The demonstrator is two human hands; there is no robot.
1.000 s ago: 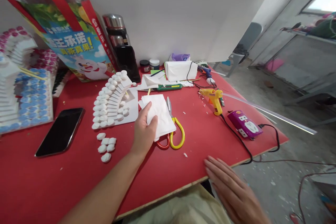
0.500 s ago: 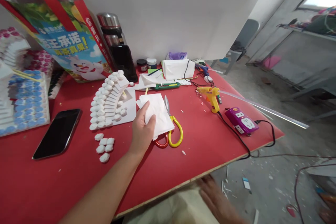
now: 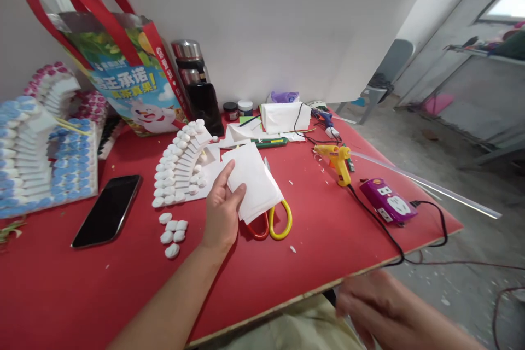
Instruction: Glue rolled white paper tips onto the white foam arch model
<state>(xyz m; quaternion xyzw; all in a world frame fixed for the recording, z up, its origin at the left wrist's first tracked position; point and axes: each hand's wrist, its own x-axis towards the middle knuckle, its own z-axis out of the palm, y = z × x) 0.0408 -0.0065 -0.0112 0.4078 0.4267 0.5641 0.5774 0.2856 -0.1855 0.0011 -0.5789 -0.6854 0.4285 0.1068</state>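
Observation:
My left hand [image 3: 222, 213] grips a thin stack of white paper sheets [image 3: 254, 183], thumb on top, just above the red table. Partly under the paper lie scissors [image 3: 283, 221] with one red and one yellow handle loop. To the left, white rounded pieces [image 3: 171, 229] sit loose in a small group. Behind them is a fan of white card strips [image 3: 180, 169] tipped with similar white pieces. My right hand [image 3: 375, 306] is beyond the table's front edge, over my lap, apart from everything on the table. Its fingers are bent and smeared by motion.
A yellow glue gun [image 3: 338, 163] with a long clear stick poking past the table edge lies right, near a purple power socket [image 3: 388, 200] and cords. A black phone [image 3: 107, 210], blue-tipped pieces [image 3: 74, 167], a carrier bag [image 3: 135, 82] and a green cutter [image 3: 268, 143] are also about.
My right hand has risen from my lap towards the table's front edge. The paper stack in my left hand now shows a smoother top sheet. The whole view has shifted slightly.

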